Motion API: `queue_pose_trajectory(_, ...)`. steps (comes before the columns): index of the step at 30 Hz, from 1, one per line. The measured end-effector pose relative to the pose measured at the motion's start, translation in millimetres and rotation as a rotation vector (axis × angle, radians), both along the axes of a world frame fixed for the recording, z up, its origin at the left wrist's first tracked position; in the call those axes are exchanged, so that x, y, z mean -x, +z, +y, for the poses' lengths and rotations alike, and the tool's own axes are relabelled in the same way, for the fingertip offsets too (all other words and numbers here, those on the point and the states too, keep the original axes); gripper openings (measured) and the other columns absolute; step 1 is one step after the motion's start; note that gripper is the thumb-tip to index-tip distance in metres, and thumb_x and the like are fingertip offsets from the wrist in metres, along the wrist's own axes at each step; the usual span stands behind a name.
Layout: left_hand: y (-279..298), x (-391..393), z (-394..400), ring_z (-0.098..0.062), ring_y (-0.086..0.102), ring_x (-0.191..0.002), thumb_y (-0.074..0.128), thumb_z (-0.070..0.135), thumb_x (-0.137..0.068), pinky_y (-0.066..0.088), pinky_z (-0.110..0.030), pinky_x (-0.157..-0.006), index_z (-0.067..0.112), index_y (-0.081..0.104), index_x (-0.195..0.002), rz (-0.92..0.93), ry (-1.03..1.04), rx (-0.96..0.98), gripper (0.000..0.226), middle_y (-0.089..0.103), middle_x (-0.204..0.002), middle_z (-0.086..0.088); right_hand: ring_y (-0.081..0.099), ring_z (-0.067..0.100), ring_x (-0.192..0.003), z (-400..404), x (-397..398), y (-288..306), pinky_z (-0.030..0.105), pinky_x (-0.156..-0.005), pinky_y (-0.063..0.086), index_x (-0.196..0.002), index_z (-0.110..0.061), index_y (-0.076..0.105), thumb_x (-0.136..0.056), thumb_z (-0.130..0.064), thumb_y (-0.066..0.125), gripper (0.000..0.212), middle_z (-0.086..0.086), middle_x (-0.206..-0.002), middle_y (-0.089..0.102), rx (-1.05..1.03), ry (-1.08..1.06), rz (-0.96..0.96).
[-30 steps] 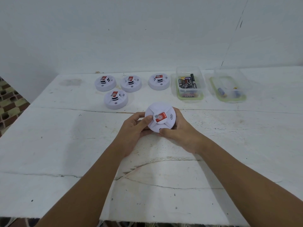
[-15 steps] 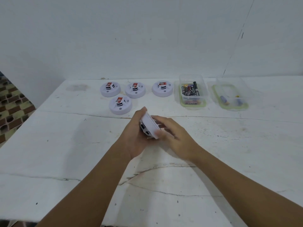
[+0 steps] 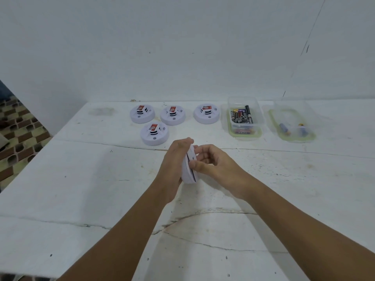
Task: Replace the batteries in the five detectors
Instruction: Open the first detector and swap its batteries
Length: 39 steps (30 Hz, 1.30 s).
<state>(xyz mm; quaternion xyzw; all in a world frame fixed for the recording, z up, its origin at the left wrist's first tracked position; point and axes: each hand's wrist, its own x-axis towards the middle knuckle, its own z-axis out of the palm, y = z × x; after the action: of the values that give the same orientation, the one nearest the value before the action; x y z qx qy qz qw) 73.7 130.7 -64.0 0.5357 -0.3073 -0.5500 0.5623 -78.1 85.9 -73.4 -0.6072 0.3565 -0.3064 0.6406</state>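
Observation:
I hold one white round detector (image 3: 189, 169) on edge above the table's middle, its face turned left and hidden. My left hand (image 3: 174, 159) cups its face side. My right hand (image 3: 211, 161) grips its back, thumb on the rim. Several other white detectors with red labels lie face up behind: one close (image 3: 154, 134), and a back row of three (image 3: 142, 114), (image 3: 172, 116), (image 3: 206, 113). A clear box of batteries (image 3: 243, 118) stands right of them. A second clear box (image 3: 292, 122) further right holds two batteries.
The white table (image 3: 101, 179) is cracked and runs to a white wall behind. Its left edge drops to a patterned tiled floor (image 3: 18, 128). The near edge lies under my forearms.
The detector has been turned from face up to standing on edge between my hands. My view has tilted up slightly, so the table objects sit lower in frame.

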Motion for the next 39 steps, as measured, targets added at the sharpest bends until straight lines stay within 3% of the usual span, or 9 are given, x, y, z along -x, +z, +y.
queue_pose_trajectory(4,4.5,0.4,0.0,-0.032,0.073,-0.109,0.063,0.053,-0.096,0.057,-0.052,-0.095,0.020,0.068,-0.120,0.055,-0.065,-0.045,0.041,0.076,-0.118,-0.009,0.061,0.008,-0.085,0.1,-2.2,-3.3,0.023,-0.077,0.056,-0.111,-0.018,0.063,-0.079,-0.030,0.080,0.038,-0.006,-0.095,0.066,0.077,-0.091,0.026)
queue_pose_trajectory(8,4.8,-12.3,-3.5,-0.035,0.071,-0.112,0.066,0.057,-0.087,0.053,-0.053,-0.105,0.011,0.074,-0.118,0.200,-0.055,-0.069,0.057,0.075,-0.119,-0.018,0.060,0.010,-0.079,-8.8,4.1,-3.3,0.021,-0.068,0.053,-0.110,-0.014,0.059,-0.090,-0.015,0.080,0.029,0.000,-0.093,0.063,0.027,-0.175,-0.106)
queue_pose_trajectory(13,0.1,-27.8,-7.4,-0.038,0.065,-0.109,0.072,0.041,-0.080,0.048,-0.056,-0.108,0.010,0.069,-0.111,0.385,-0.019,-0.036,0.044,0.070,-0.111,-0.016,0.057,0.012,-0.083,-24.8,16.2,-8.7,0.032,-0.073,0.053,-0.111,-0.027,0.054,-0.069,-0.056,0.081,0.057,-0.002,-0.101,0.057,0.287,-0.302,0.344)
queue_pose_trajectory(17,1.0,-36.6,-9.9,-0.044,0.063,-0.113,0.064,0.038,-0.083,0.043,-0.061,-0.113,0.008,0.071,-0.113,0.499,-0.002,-0.036,0.043,0.067,-0.118,-0.021,0.047,0.014,-0.112,-24.1,20.1,-24.8,0.033,-0.096,0.046,-0.127,-0.027,0.056,-0.083,-0.060,0.075,0.057,-0.006,-0.117,0.049,0.484,-0.103,0.722)
queue_pose_trajectory(22,7.0,-37.7,-13.5,-0.044,0.062,-0.120,0.055,0.054,-0.099,0.055,-0.058,-0.099,0.009,0.065,-0.135,0.509,-0.096,-0.108,0.059,0.067,-0.135,-0.022,0.056,0.005,-0.103,-19.6,9.4,-14.8,0.025,-0.091,0.045,-0.130,-0.033,0.060,-0.097,-0.035,0.070,0.034,-0.007,-0.114,0.057,0.529,-0.269,0.335)
queue_pose_trajectory(26,12.7,-39.1,-13.5,-0.041,0.062,-0.119,0.051,0.062,-0.098,0.045,-0.058,-0.110,0.006,0.071,-0.133,0.553,-0.233,-0.243,0.068,0.066,-0.136,-0.022,0.060,0.009,-0.118,-19.5,4.3,-1.9,0.026,-0.099,0.052,-0.145,-0.044,0.052,-0.102,-0.031,0.067,0.048,-0.009,-0.132,0.058,0.472,0.009,0.156)
queue_pose_trajectory(32,10.5,-48.1,-9.3,-0.042,0.053,-0.135,0.051,0.045,-0.099,0.036,-0.061,-0.119,0.003,0.061,-0.143,0.499,-0.347,-0.204,0.062,0.053,-0.152,-0.024,0.066,0.006,-0.086,-14.3,1.9,-6.6,0.026,-0.072,0.057,-0.140,-0.042,0.055,-0.104,-0.022,0.064,0.043,-0.010,-0.110,0.069,0.322,-0.029,0.044)
queue_pose_trajectory(35,9.9,-43.8,-15.2,-0.038,0.071,-0.112,0.048,0.066,-0.098,0.062,-0.050,-0.091,0.011,0.069,-0.136,0.428,-0.308,-0.245,0.070,0.066,-0.138,-0.020,0.070,0.010,-0.089,-14.2,1.2,-9.5,0.033,-0.077,0.060,-0.144,-0.043,0.049,-0.104,-0.035,0.062,0.043,-0.004,-0.110,0.068,0.354,-0.052,0.068)
queue_pose_trajectory(39,10.4,-46.3,-21.9,-0.034,0.071,-0.092,0.050,0.077,-0.090,0.062,-0.039,-0.068,0.012,0.073,-0.125,0.390,-0.283,-0.276,0.077,0.071,-0.124,-0.018,0.061,0.014,-0.115,-13.9,2.3,-17.7,0.038,-0.097,0.054,-0.145,-0.038,0.049,-0.108,-0.039,0.054,0.037,-0.014,-0.130,0.060,0.549,-0.031,0.180)
